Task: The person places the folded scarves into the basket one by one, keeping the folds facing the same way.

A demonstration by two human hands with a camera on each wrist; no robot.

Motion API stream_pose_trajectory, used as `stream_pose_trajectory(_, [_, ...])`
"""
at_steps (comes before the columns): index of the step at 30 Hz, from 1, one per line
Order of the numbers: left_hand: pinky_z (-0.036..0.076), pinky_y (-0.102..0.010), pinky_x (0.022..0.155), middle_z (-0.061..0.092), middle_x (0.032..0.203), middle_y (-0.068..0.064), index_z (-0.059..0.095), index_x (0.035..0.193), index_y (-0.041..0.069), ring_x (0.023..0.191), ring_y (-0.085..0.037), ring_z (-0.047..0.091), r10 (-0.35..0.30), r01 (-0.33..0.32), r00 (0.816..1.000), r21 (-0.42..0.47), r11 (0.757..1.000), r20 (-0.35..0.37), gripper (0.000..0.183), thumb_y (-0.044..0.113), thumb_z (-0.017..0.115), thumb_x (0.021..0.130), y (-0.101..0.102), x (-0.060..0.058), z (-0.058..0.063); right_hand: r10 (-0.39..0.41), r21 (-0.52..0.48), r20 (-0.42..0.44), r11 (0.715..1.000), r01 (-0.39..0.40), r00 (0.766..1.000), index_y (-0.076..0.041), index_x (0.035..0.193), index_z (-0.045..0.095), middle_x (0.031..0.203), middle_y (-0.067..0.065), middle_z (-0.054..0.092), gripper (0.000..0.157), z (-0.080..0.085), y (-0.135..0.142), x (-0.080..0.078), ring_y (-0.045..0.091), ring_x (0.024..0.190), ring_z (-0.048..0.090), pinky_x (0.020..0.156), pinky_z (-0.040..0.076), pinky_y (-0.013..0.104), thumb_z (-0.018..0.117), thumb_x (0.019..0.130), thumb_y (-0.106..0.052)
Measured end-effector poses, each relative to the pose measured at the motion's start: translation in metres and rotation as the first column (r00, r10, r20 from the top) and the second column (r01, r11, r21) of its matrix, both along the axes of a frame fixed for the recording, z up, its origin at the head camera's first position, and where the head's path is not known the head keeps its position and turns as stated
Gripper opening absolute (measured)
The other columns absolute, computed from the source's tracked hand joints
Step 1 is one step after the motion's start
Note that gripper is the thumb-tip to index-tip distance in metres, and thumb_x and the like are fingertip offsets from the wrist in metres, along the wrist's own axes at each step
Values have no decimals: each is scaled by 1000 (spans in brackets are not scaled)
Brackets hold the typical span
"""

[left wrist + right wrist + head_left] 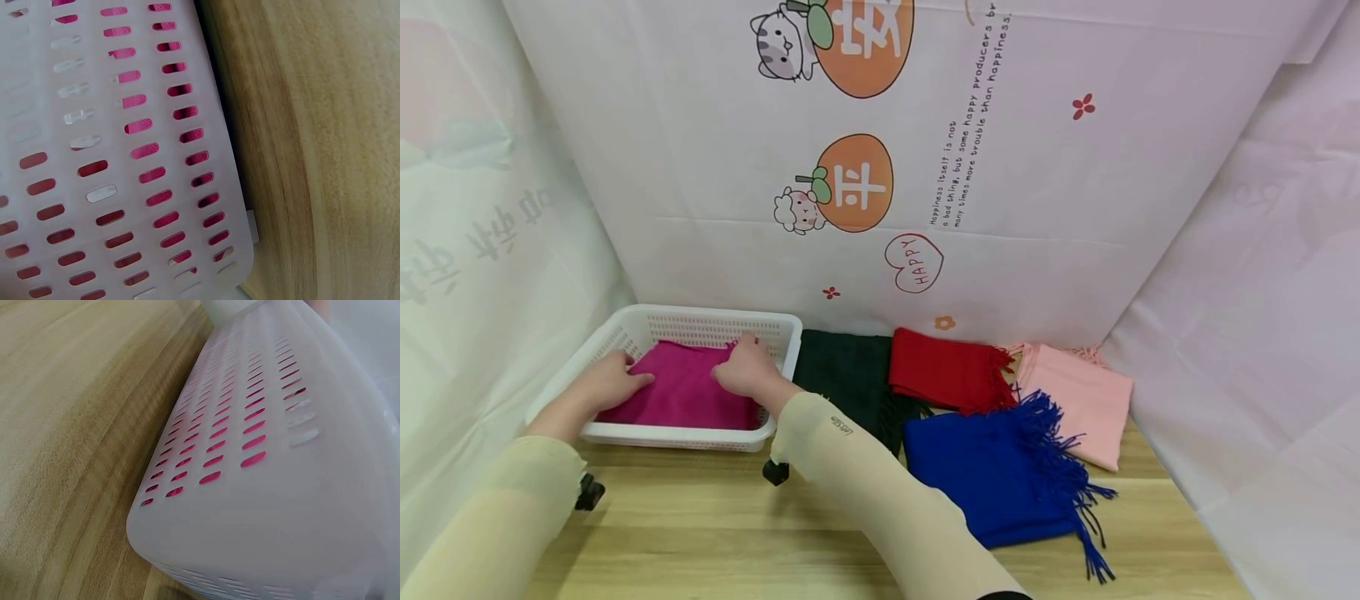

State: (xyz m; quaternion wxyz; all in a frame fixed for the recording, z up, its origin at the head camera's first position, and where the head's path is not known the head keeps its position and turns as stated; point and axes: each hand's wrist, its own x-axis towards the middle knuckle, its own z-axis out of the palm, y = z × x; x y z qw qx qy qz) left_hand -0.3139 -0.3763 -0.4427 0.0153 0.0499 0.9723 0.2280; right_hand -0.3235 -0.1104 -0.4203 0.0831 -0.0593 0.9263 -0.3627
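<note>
A folded magenta scarf (688, 387) lies inside a white plastic basket (722, 317) at the left of the table. My left hand (604, 385) reaches over the basket's left side and grips the scarf's left edge, thumb toward the middle. At the scarf's upper right corner, my right hand (748, 367) pinches the cloth, its fingertips partly hidden. Neither wrist view shows a hand; in the left one the slotted basket wall (134, 187) lets magenta show through. The right wrist view likewise has the basket wall (269, 494) close up.
Right of the basket lies a dark green scarf (842, 371), partly behind my right forearm. Beyond it are a red scarf (943, 367), a pink scarf (1078, 400) and a blue fringed scarf (985, 475). Printed white cloth (1000, 275) walls in the wooden table (700, 517).
</note>
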Motion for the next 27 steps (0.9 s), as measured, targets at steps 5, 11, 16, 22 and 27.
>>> stream_pose_trajectory(5, [47,-75,103,58,124,-54,44,131,-35,119,-69,58,-2,2,1000,-3,1000,-3,67,25,66,111,0,1,2,-5,34,-31,999,6,1000,-13,167,42,156,7,55,78,2,1,4,17,122,60,103,56,34,76,101,-36])
stream_pose_trajectory(11, [48,-76,102,59,123,-53,44,133,-34,118,-68,59,-2,2,1000,-16,1000,-29,64,22,65,109,-1,3,4,13,31,-64,999,-11,998,-12,164,46,153,4,57,73,4,2,7,15,124,56,105,53,32,75,101,-34])
stream_pose_trajectory(16, [51,-74,97,64,118,-48,44,134,-32,113,-64,63,5,-5,1000,-8,1000,-27,64,23,64,109,-1,4,5,48,40,-114,998,-44,992,-11,160,51,148,2,59,67,5,3,9,12,120,56,105,53,30,75,102,-33])
stream_pose_trajectory(22, [51,-76,98,61,124,-50,41,138,-32,117,-68,61,6,-6,1000,-5,1000,-17,68,26,63,111,-2,8,12,66,-12,-159,998,-69,985,-13,164,51,155,2,56,66,6,5,10,11,132,56,111,50,29,72,104,-32])
stream_pose_trajectory(27, [51,-76,98,60,129,-51,42,141,-30,120,-69,59,6,-6,999,-20,1000,-34,69,29,62,112,0,12,20,79,-111,-180,989,-100,981,-14,164,51,161,0,53,64,11,15,12,11,135,56,113,51,32,72,106,-30])
